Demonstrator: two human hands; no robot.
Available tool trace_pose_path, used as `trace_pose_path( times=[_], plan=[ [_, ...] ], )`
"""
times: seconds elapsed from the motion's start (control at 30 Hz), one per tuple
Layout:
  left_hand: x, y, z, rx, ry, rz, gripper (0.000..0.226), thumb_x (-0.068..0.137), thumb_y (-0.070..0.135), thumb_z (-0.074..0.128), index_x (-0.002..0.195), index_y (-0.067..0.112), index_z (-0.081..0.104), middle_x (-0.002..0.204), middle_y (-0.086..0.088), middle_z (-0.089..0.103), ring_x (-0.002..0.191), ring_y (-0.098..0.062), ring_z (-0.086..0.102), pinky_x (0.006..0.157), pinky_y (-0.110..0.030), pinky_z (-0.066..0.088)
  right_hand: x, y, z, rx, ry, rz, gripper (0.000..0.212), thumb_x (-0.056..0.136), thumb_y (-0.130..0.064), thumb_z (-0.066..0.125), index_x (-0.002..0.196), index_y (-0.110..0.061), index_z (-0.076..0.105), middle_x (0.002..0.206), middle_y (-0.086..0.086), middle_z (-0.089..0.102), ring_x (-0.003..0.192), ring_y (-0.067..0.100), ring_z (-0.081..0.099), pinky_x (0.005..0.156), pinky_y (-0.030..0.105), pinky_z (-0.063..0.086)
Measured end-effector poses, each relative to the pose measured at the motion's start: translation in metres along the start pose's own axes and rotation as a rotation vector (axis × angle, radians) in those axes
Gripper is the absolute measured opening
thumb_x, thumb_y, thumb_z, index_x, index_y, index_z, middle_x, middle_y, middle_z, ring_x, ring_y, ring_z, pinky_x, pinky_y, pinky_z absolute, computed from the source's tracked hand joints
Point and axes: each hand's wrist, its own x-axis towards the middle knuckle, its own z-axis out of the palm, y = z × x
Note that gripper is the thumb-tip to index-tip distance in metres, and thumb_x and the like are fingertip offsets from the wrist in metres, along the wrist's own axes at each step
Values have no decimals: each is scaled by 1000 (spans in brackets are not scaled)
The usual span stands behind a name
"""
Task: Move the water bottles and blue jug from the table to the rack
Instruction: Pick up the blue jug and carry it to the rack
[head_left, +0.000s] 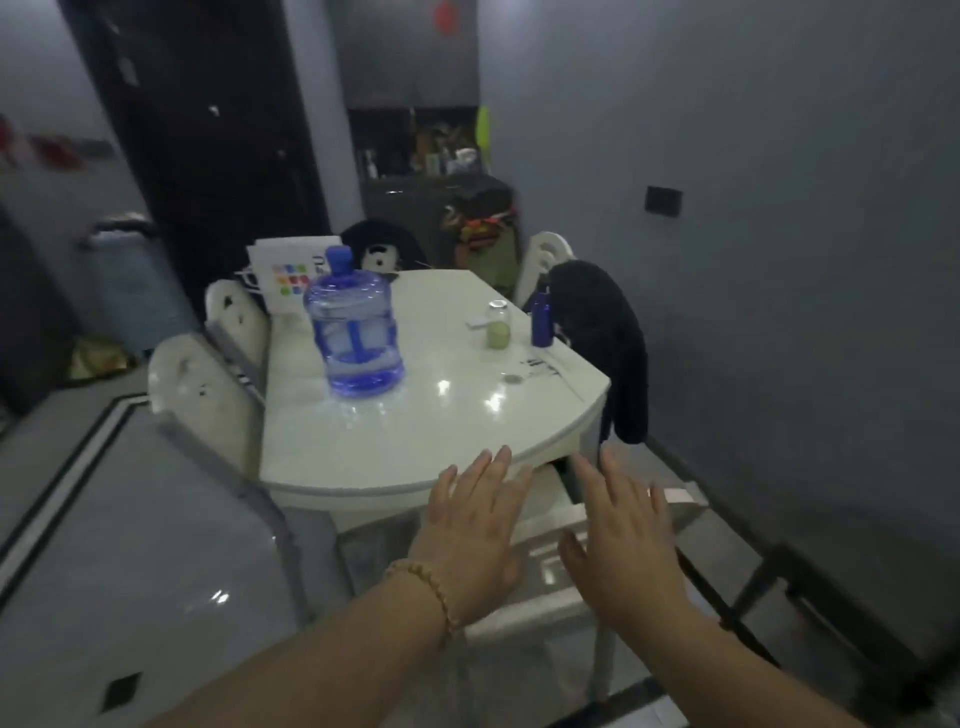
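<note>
Both the left hand (475, 525) and right hand (626, 535) hover with fingers (501, 460) spread, holding nothing, before the glossy white rounded worktop (415, 441) bearing a translucent blue ribbed jug (356, 332).

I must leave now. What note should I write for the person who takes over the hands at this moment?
Left hand: open, empty, over the near table edge.
Right hand: open, empty, beside it.
Blue jug: upright on the white table, left side.
Small blue bottle: upright near the right edge, a clear jar next to it.
Done: nothing is on the rack yet, as far as this view shows.
Left: jug and bottle; I cannot identify the rack here.
</note>
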Motion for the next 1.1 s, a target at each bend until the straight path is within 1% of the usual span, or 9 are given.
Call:
trace_pose_path(
  times=[0.23, 0.47, 0.77, 0.8, 0.87, 0.9, 0.93, 1.0, 1.1],
  plan=[
    [-54, -168, -31, 15, 29, -116, 81, 89, 42, 47, 146, 29, -9, 157, 0, -13, 142, -19, -13, 107, -38, -18, 47, -149, 56, 11, -57, -43, 80, 90, -45, 51, 148, -30, -1, 159, 1, -2, 145, 21, 0, 117, 45, 1],
    [-42, -277, -9, 12, 25, -194, 83, 88, 45, 47, 146, 28, -9, 157, 0, -11, 142, -18, -11, 110, -40, -15, 120, -211, 115, -15, -84, -78, 81, 88, -44, 54, 148, -31, 1, 159, 1, 2, 145, 20, 6, 116, 43, 5],
    [54, -445, 41, 67, -43, -183, 86, 84, 54, 47, 143, 35, -12, 157, 4, -10, 141, -17, -10, 103, -36, -24, 278, -290, 233, 88, -120, -33, 74, 90, -41, 52, 148, -29, 9, 159, -1, 8, 144, 18, 11, 116, 39, 6],
    [71, -468, 41, 86, -16, -165, 88, 81, 54, 52, 145, 33, -5, 158, 2, -3, 142, -18, -3, 105, -37, -21, 300, -298, 242, 89, -105, -42, 74, 89, -41, 53, 148, -29, 10, 159, 0, 10, 144, 18, 12, 116, 39, 7],
    [103, -503, 38, 117, -23, -104, 93, 68, 54, 65, 145, 27, 21, 154, -4, 24, 139, -23, 25, 110, -42, 4, 341, -311, 251, 67, -86, -55, 77, 86, -37, 57, 148, -27, 14, 157, 1, 15, 142, 19, 17, 116, 41, 11],
    [120, -518, 36, 122, -13, -95, 94, 63, 53, 70, 143, 24, 30, 149, -5, 34, 134, -24, 35, 107, -43, 16, 360, -317, 253, 68, -87, -55, 78, 84, -36, 60, 148, -26, 16, 157, 2, 17, 142, 20, 18, 116, 41, 14],
    [133, -533, 38, 108, 13, -102, 94, 61, 53, 71, 142, 24, 33, 147, -5, 38, 132, -24, 39, 105, -43, 21, 377, -322, 256, 67, -67, -60, 78, 83, -35, 61, 148, -26, 17, 157, 2, 18, 142, 20, 19, 116, 41, 15],
    [160, -561, 44, 80, 31, -130, 93, 64, 54, 69, 143, 27, 28, 149, -4, 35, 134, -24, 35, 106, -42, 17, 408, -331, 262, 72, -35, -42, 79, 84, -36, 61, 148, -27, 16, 157, 1, 16, 142, 20, 17, 116, 41, 15],
    [200, -601, 64, 46, 27, -89, 89, 74, 53, 61, 146, 32, 13, 155, -1, 18, 141, -21, 17, 108, -39, 3, 443, -343, 279, 63, -16, 1, 82, 85, -36, 62, 148, -28, 11, 158, 0, 11, 144, 19, 12, 116, 39, 13]
  ],
)
